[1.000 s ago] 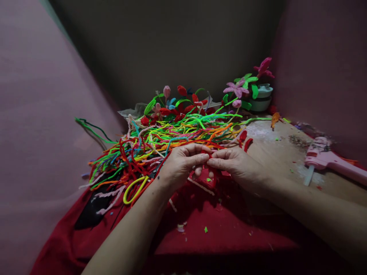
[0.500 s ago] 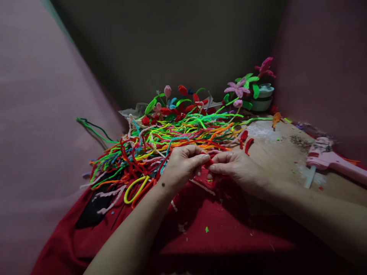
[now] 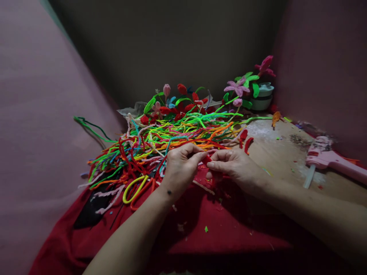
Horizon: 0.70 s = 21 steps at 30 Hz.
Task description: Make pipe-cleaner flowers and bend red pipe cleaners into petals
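Between my fingertips is a short red pipe cleaner piece (image 3: pixel 208 160), mostly covered by the fingers. My left hand (image 3: pixel 183 164) pinches one end with thumb and forefinger. From the other side my right hand (image 3: pixel 233 166) pinches it too, the two hands almost touching. Just beyond them lies a large heap of coloured pipe cleaners (image 3: pixel 183 131). Two red petal-like pieces (image 3: pixel 249 145) rest on the board right of the heap. Scissors with yellow and orange handles (image 3: pixel 134 189) lie left of my left wrist, blades partly hidden.
A pink glue gun (image 3: pixel 323 156) lies at the right on a pale board (image 3: pixel 275 152). Pipe cleaner flowers (image 3: pixel 180 107) and a lidded pot (image 3: pixel 261 97) stand behind the heap. A black flat object (image 3: pixel 91 210) lies left on the red cloth (image 3: pixel 223 236), among scraps.
The left wrist has turned slightly and the fingers have shifted a little on the red piece. Both hands keep their pinch. The whole view has moved very slightly.
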Motion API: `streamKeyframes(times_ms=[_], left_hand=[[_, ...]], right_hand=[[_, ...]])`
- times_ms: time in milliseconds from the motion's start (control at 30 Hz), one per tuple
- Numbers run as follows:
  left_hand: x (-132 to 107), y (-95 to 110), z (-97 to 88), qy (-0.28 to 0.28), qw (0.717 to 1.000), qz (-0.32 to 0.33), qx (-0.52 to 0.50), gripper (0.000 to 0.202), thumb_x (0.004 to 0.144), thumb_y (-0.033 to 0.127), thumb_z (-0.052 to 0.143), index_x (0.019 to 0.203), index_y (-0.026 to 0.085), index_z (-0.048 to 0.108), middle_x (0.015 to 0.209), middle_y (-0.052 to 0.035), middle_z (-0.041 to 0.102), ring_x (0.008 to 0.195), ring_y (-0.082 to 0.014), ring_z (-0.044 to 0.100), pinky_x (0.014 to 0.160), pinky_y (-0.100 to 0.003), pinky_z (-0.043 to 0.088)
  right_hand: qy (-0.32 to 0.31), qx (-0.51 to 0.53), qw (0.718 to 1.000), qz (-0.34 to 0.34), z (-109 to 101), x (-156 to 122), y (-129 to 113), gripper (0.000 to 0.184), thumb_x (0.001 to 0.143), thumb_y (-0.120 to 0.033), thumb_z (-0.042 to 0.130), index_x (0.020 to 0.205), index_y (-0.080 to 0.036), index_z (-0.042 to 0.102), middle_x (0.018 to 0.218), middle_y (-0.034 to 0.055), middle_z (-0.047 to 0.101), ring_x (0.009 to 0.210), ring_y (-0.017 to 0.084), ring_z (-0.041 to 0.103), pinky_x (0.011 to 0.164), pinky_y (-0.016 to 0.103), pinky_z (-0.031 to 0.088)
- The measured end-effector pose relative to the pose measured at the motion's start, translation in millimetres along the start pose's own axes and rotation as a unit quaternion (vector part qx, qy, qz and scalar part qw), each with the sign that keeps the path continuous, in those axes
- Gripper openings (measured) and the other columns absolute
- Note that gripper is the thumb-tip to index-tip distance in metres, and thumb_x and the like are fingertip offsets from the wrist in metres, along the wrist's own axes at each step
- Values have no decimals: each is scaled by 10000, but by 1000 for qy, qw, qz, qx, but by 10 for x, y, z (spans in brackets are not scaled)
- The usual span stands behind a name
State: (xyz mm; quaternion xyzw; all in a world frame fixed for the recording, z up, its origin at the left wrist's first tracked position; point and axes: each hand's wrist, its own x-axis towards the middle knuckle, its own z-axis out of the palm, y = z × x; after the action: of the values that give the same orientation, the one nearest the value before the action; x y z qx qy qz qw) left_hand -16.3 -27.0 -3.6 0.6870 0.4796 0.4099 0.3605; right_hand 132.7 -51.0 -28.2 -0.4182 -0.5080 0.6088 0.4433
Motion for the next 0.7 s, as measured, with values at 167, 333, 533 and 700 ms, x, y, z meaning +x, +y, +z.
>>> streamKeyframes(times_ms=[167, 333, 533, 700], left_hand=[[20, -2, -6, -45, 997, -45, -46, 165, 683, 307, 645, 709, 145, 634, 553, 20, 564, 443, -63, 425, 440, -195, 321], [59, 28, -28, -129, 978, -118, -115, 277, 631, 355, 696, 585, 127, 546, 412, 56, 439, 367, -38, 337, 377, -186, 224], [36, 66, -28, -83, 979, -145, -118, 328, 637, 327, 684, 493, 142, 454, 360, 64, 412, 320, -25, 310, 354, -183, 183], [38, 55, -28, -79, 980, -144, -111, 319, 653, 309, 664, 491, 150, 442, 353, 65, 406, 313, -30, 320, 351, -182, 201]], right_hand=[[5, 8, 1000, -2, -5, 13, 22, 206, 686, -299, 655, 581, -145, 568, 548, 16, 635, 446, 86, 521, 475, 223, 422], [1, 3, 1000, 0, -26, 16, 34, 186, 699, -297, 628, 597, -144, 595, 584, 21, 641, 474, 95, 529, 507, 240, 421], [43, 15, 999, -9, -32, 46, 39, 99, 645, -249, 641, 668, -153, 652, 648, 7, 634, 579, 112, 531, 585, 253, 401], [75, -17, 997, -32, 2, 36, 9, 106, 642, -260, 640, 683, -162, 642, 631, -12, 594, 560, 102, 485, 551, 243, 366]])
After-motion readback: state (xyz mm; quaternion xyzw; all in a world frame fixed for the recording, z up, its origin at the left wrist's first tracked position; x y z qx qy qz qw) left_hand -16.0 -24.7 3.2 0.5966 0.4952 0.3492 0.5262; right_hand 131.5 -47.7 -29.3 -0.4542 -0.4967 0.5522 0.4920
